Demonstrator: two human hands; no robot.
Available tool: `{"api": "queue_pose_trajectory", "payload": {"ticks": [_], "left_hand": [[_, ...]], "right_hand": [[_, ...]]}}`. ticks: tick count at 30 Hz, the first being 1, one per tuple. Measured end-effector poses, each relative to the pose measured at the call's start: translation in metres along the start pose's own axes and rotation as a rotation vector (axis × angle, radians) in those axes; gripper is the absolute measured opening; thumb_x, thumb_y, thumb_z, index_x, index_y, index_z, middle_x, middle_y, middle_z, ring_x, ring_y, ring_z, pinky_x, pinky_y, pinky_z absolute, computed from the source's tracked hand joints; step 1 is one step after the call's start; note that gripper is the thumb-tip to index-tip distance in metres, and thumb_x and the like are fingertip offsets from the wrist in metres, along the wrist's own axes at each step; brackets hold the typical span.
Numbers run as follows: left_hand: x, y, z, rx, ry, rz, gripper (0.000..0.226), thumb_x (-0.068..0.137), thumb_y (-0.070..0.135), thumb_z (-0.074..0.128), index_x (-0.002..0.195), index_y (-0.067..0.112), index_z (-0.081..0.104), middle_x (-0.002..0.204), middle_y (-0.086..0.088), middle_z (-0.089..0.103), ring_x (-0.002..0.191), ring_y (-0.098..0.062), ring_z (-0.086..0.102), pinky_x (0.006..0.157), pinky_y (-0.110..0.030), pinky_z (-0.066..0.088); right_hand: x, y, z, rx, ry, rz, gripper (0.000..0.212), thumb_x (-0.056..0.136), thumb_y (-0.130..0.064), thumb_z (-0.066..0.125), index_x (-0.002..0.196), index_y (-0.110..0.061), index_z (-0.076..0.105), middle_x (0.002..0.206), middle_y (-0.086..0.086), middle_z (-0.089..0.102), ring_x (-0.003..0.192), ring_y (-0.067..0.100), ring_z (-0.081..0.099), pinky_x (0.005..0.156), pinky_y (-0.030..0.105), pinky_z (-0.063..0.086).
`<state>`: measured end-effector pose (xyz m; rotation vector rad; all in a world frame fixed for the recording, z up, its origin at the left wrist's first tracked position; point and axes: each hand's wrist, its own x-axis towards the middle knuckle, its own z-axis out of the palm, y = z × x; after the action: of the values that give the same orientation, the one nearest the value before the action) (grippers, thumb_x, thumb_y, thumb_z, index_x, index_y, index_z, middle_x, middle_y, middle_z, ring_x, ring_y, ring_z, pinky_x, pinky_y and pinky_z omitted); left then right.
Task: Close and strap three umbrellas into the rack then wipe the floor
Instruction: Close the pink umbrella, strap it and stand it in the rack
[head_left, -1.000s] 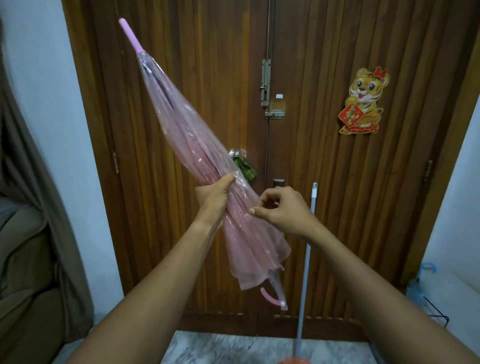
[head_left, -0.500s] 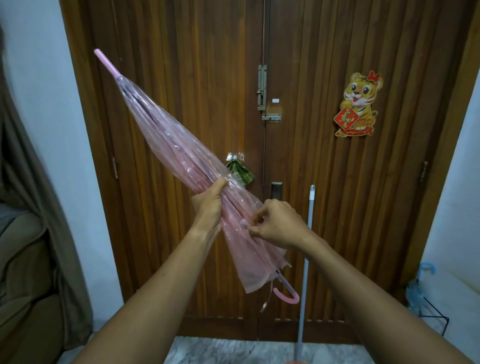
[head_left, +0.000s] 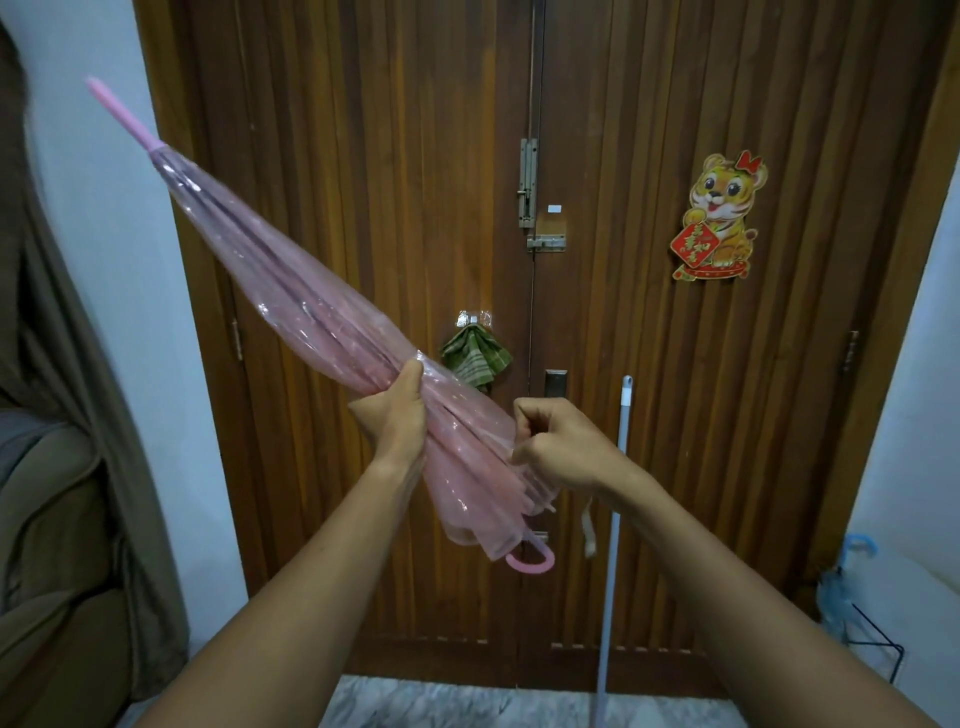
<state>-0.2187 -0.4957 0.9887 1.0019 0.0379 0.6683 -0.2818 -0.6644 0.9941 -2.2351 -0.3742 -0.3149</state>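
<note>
1. The left hand (head_left: 395, 421) grips the closed pink umbrella (head_left: 311, 322) around the middle of its gathered canopy, the thumb on top and the fingers (head_left: 363, 410) wrapped underneath.
2. The right hand (head_left: 563, 449) sits just beside it, lower down the canopy. Its fingers are curled tight and pinch the loose plastic folds near the rib ends.
3. The umbrella is held in the air in front of the wooden double door (head_left: 623, 364), slanting from upper left to lower right. Its pink tip (head_left: 117, 111) points up towards the white wall, and its curved pink handle (head_left: 530, 564) hangs lowest.
4. A pale strap (head_left: 589, 535) dangles below the right wrist, next to the canopy's lower edge.
5. A mop pole (head_left: 615, 519) stands upright against the door, just right of the right forearm.
6. At the lower right, a blue umbrella (head_left: 841, 582) stands in a black wire rack (head_left: 883, 649) against the wall, well apart from the hands.
7. A tiger sticker (head_left: 719, 218) is on the right door leaf, and a green checked cloth (head_left: 475, 358) hangs from a hook behind the umbrella.
8. The marble floor (head_left: 467, 706) shows at the bottom edge.
</note>
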Motion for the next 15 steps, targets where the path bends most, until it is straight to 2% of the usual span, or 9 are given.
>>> {"api": "queue_pose_trajectory", "payload": {"ticks": [2, 3, 6, 8, 10, 13, 15], "left_hand": [[-0.002, 0.003, 0.004, -0.029, 0.014, -0.033, 0.006, 0.077, 0.005, 0.073, 0.077, 0.01, 0.068, 0.074, -0.002, 0.069, 0.072, -0.014, 0.07, 0.063, -0.029, 0.057], [-0.004, 0.005, 0.006, -0.049, 0.02, -0.052, 0.006, 0.078, 0.004, 0.072, 0.077, 0.01, 0.069, 0.074, -0.001, 0.07, 0.07, -0.012, 0.069, 0.061, -0.027, 0.056], [-0.007, 0.009, 0.012, -0.107, 0.028, -0.083, 0.007, 0.08, 0.002, 0.071, 0.081, 0.009, 0.071, 0.074, 0.002, 0.072, 0.07, -0.009, 0.07, 0.06, -0.022, 0.055], [-0.006, 0.01, 0.013, -0.125, 0.04, -0.08, 0.009, 0.08, 0.001, 0.071, 0.081, 0.01, 0.07, 0.072, 0.004, 0.072, 0.069, -0.008, 0.071, 0.06, -0.021, 0.055], [-0.007, 0.01, 0.013, -0.12, 0.052, -0.074, 0.008, 0.08, 0.002, 0.071, 0.08, 0.011, 0.069, 0.073, 0.003, 0.072, 0.071, -0.01, 0.071, 0.06, -0.022, 0.055], [-0.009, 0.009, 0.013, -0.089, 0.053, -0.058, 0.01, 0.081, 0.004, 0.071, 0.078, 0.013, 0.067, 0.07, 0.004, 0.069, 0.068, -0.009, 0.071, 0.059, -0.023, 0.054], [-0.011, 0.009, 0.013, -0.08, 0.062, -0.037, 0.008, 0.081, 0.005, 0.072, 0.083, 0.011, 0.067, 0.072, 0.003, 0.07, 0.068, -0.009, 0.072, 0.059, -0.022, 0.055]], "right_hand": [[0.001, 0.004, 0.006, -0.058, 0.063, 0.002, 0.022, 0.08, -0.002, 0.067, 0.069, -0.014, 0.052, 0.067, -0.001, 0.055, 0.067, 0.012, 0.057, 0.074, 0.045, 0.061], [0.002, 0.006, 0.009, -0.077, 0.1, 0.004, 0.021, 0.082, -0.008, 0.069, 0.07, -0.016, 0.053, 0.067, -0.001, 0.056, 0.066, 0.012, 0.057, 0.073, 0.046, 0.06], [0.002, 0.009, 0.014, -0.158, 0.208, -0.02, 0.02, 0.086, -0.034, 0.071, 0.075, -0.023, 0.058, 0.068, -0.008, 0.062, 0.065, 0.009, 0.059, 0.064, 0.038, 0.055], [0.002, 0.012, 0.017, -0.225, 0.279, -0.066, 0.014, 0.088, -0.039, 0.069, 0.081, -0.029, 0.063, 0.074, -0.013, 0.067, 0.073, 0.005, 0.063, 0.067, 0.036, 0.056], [0.0, 0.012, 0.019, -0.282, 0.353, -0.107, 0.006, 0.089, -0.039, 0.069, 0.091, -0.034, 0.07, 0.09, -0.019, 0.071, 0.087, 0.002, 0.065, 0.075, 0.033, 0.058], [-0.004, 0.008, 0.025, -0.4, 0.458, -0.152, 0.025, 0.086, -0.052, 0.067, 0.103, -0.036, 0.073, 0.098, -0.02, 0.071, 0.091, 0.0, 0.063, 0.076, 0.029, 0.058], [-0.005, 0.005, 0.03, -0.406, 0.447, -0.17, 0.025, 0.085, -0.054, 0.067, 0.1, -0.035, 0.073, 0.094, -0.021, 0.069, 0.087, -0.001, 0.062, 0.074, 0.028, 0.058]]}}
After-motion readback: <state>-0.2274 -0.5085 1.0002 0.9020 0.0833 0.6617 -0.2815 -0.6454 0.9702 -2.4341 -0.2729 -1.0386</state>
